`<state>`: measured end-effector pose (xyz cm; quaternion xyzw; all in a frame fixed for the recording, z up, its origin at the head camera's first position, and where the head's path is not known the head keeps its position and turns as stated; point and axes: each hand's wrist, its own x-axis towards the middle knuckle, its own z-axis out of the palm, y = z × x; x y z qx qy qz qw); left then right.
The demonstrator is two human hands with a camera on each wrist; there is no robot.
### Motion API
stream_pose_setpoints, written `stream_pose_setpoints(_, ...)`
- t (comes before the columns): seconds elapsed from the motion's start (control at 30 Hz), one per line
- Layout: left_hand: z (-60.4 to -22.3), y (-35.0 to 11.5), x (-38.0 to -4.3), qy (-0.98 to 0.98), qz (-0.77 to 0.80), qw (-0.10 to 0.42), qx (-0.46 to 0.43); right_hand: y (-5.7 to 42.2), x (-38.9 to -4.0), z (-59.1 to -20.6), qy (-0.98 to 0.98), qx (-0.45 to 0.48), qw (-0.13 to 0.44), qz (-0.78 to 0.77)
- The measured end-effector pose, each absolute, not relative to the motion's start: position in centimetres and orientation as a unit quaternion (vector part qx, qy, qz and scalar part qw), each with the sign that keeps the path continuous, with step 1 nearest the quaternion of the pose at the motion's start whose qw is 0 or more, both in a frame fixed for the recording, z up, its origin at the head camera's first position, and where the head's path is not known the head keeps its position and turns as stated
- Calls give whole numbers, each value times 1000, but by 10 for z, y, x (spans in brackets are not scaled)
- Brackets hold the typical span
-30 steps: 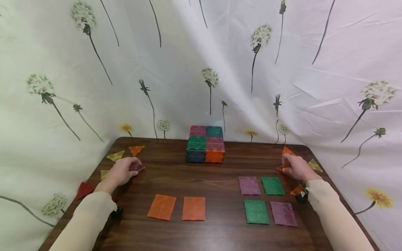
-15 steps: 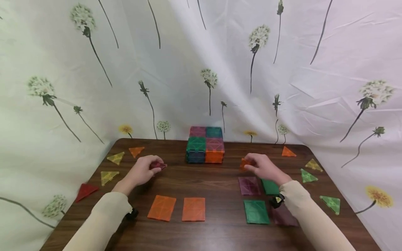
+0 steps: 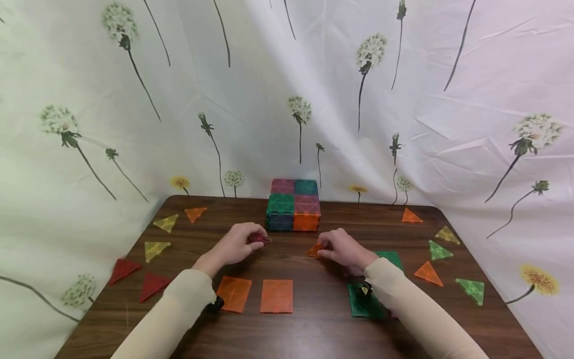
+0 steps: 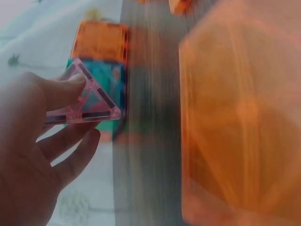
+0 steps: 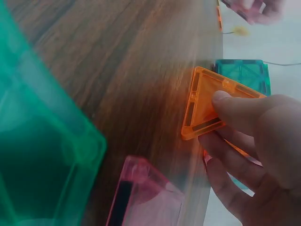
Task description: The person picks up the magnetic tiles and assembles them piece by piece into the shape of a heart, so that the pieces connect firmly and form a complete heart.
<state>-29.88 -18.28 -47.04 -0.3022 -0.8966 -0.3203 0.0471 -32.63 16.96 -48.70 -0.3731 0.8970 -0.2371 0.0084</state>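
Head view: left hand (image 3: pixel 239 244) pinches pink triangle (image 3: pixel 260 240), right hand (image 3: pixel 344 248) orange triangle (image 3: pixel 315 250), worktop (image 3: pixel 287 262) between them before the box (image 3: pixel 281 205)'s near edge.

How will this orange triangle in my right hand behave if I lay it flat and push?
The orange triangle is probably stiff: its framed edges look straight. It's thin, so likely light; flat, so it should slide, not roll.

Right hand (image 3: pixel 343 249) and sleeve (image 3: pixel 412 294) pretty much cover a purple square tile (image 3: pixel 352 271) in the head view. Left wrist cam's orange square tile (image 4: pixel 240 122) is super blurry and cut off on the right.
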Motion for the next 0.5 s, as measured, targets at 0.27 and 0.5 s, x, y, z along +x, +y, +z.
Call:
stream_pose_setpoints(0.27,-466,-139,-305,-889,-313,17,-333,157,-329,-487,890,-388,-9,-239)
stream_pose_setpoints(0.5,-470,-114,-312,-880,-309,18,-360,150,-329,-487,895,-378,-2,-236)
